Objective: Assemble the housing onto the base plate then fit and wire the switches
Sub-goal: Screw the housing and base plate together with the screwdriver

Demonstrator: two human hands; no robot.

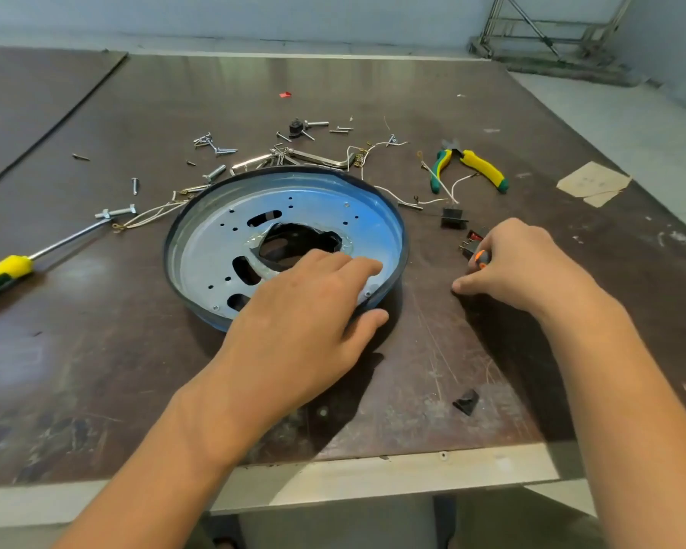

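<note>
Your left hand [302,307] lies with straight fingers on the stiff base plate [214,247] on the counter [96,350], while your right hand [527,263] pinches a small orange piece [480,256] beside the light red switch [474,234], probably best held by its body.

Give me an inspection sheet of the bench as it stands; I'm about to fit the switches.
Surface: dark, scuffed table, flat.
Job's things: round metal plate at centre, rim up; black switch and red switch to its right.
Clutter: loose screws behind the plate; pliers back right; screwdriver far left; cardboard scrap; small black piece near the front edge.
Grips: left hand rests on the plate's near rim; right hand pinches a small orange-tipped item, identity unclear.
Cables: white wires loose, left of the plate and by the pliers.
Surroundings: metal frame on the floor, back right.
</note>
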